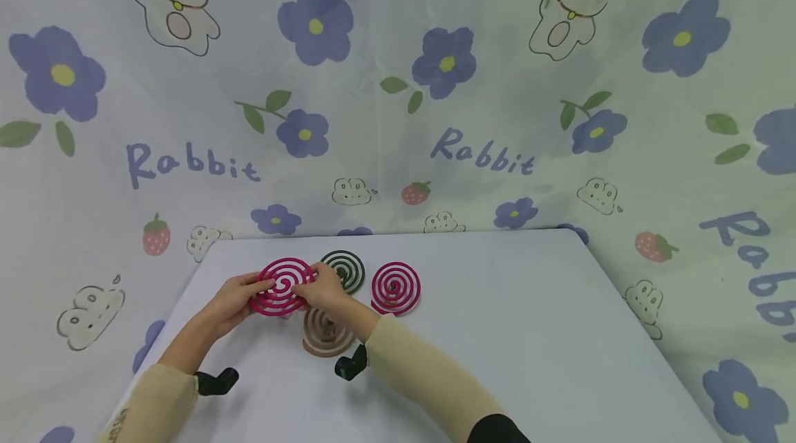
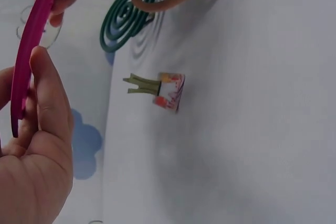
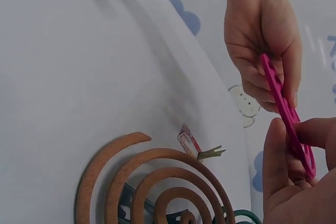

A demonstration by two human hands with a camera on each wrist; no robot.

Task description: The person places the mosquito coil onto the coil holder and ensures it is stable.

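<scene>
Both hands hold a magenta mosquito coil point(image 1: 288, 261) off the white tabletop, near its left side. My left hand point(image 1: 239, 296) pinches its left edge, thumb on the near face and fingers behind. At the opposite edge my right hand point(image 1: 326, 288) pinches it the same way. Below the coil, in the left wrist view, stands a small forked olive-green piece point(image 2: 143, 85) joined to a printed base point(image 2: 169, 92). A brown coil point(image 1: 311, 345) sits just under my right forearm. Behind the right hand is a dark green coil point(image 1: 353, 256), partly covered by it.
A second magenta coil point(image 1: 410, 277) is right of the green one. Through the brown coil's rings, a dark bluish support shows in the right wrist view. The white tabletop point(image 1: 528, 332) reaches far right, and a printed cloth point(image 1: 373, 104) hangs behind it.
</scene>
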